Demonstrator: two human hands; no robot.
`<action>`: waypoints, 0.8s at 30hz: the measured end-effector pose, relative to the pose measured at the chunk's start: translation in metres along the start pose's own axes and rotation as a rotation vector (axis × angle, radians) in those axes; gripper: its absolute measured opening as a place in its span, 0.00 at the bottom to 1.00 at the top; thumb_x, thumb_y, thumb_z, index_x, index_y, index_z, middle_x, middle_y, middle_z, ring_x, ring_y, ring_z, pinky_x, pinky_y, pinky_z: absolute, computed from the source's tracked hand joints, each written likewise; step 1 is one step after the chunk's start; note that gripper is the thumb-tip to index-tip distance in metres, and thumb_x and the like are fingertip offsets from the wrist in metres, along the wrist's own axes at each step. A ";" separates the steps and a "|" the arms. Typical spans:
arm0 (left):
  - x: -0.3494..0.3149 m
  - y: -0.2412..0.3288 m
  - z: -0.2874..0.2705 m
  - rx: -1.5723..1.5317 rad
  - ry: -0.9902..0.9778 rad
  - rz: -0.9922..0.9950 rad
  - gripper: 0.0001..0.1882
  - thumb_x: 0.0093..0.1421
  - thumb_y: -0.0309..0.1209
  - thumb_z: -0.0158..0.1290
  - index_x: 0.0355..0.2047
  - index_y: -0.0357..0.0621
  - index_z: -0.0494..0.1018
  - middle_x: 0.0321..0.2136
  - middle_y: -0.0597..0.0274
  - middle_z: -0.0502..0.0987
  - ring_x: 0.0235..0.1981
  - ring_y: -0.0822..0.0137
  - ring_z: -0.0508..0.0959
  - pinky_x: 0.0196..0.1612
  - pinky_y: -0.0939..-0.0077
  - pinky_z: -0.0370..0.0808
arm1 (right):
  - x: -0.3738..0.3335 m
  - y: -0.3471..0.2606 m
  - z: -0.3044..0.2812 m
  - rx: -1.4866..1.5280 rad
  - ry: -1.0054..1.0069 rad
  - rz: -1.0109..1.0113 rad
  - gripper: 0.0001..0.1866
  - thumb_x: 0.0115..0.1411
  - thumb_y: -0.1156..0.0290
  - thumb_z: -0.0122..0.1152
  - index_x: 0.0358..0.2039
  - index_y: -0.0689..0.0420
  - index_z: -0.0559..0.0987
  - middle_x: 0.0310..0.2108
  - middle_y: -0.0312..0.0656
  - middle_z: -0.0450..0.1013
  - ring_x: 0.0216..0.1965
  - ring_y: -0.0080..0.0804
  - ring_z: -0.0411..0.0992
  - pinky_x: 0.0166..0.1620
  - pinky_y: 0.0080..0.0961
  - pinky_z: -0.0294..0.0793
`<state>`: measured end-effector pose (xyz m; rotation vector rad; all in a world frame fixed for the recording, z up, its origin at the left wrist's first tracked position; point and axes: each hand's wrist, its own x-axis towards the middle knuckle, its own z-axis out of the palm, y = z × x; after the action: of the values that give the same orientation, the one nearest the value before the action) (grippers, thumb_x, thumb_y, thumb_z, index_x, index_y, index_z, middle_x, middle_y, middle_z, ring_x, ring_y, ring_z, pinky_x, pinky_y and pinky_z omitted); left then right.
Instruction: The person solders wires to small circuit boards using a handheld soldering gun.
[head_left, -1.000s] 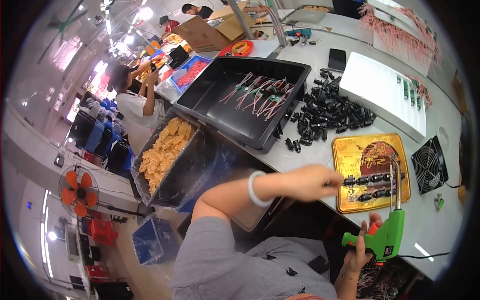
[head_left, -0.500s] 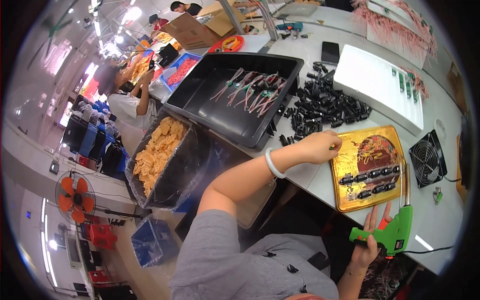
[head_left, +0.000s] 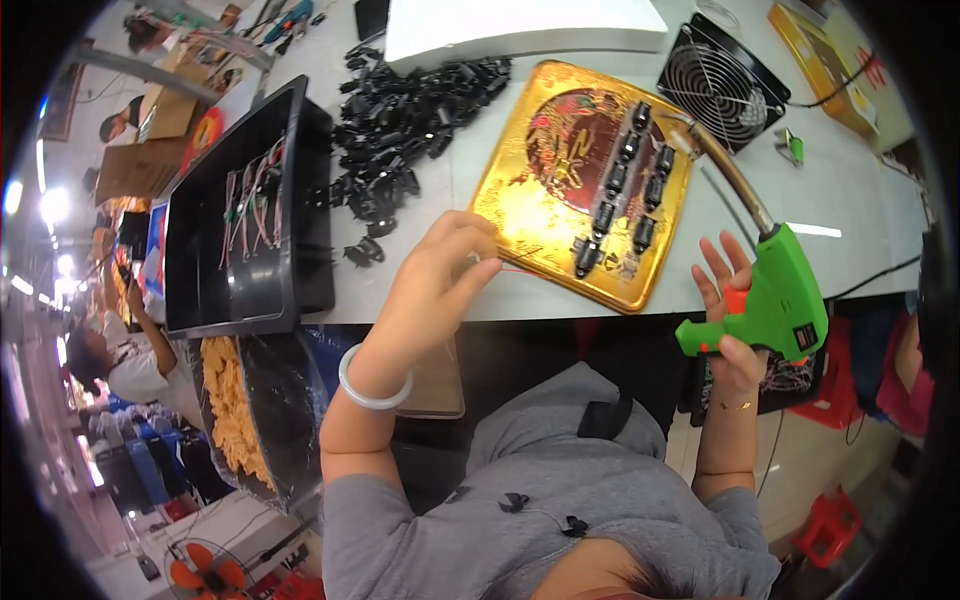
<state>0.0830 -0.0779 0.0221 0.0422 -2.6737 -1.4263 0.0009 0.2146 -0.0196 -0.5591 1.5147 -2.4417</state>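
Note:
My left hand (head_left: 445,270), with a pale bangle on its wrist, is at the left edge of a gold tin lid (head_left: 520,215). Its thumb and fingers are pinched on a thin red wire (head_left: 520,271); anything else between them is hidden. In my right hand (head_left: 738,345) is a green soldering gun (head_left: 785,290), some fingers stretched out beside its red trigger. The gun's long metal barrel points toward the lid's far right corner. Small black plastic housings (head_left: 617,180) lie on the lid in two rows.
Left of the lid spreads a heap of black housings (head_left: 400,130). Beyond stand a white foam box (head_left: 520,30) and a black fan (head_left: 722,82). A black tray (head_left: 230,300) holding wired boards is at left, above a lined bin of orange pieces (head_left: 235,410).
The view has swung, so the lid and bench appear turned and further left. My left hand stays by the lid's left edge, the red wire now showing. My right hand still holds the soldering gun.

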 end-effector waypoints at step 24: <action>0.010 -0.005 0.073 -0.031 0.175 -0.069 0.06 0.45 0.23 0.55 0.17 0.39 0.68 0.18 0.60 0.71 0.22 0.63 0.72 0.28 0.74 0.66 | -0.069 0.008 -0.006 -0.088 -0.007 0.258 0.26 0.48 0.47 0.54 0.30 0.61 0.68 0.24 0.43 0.65 0.26 0.28 0.61 0.27 0.20 0.60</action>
<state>0.0653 -0.0210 -0.0216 0.2469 -2.5313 -1.4122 0.0605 0.2416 -0.0433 -0.3607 1.5886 -2.1860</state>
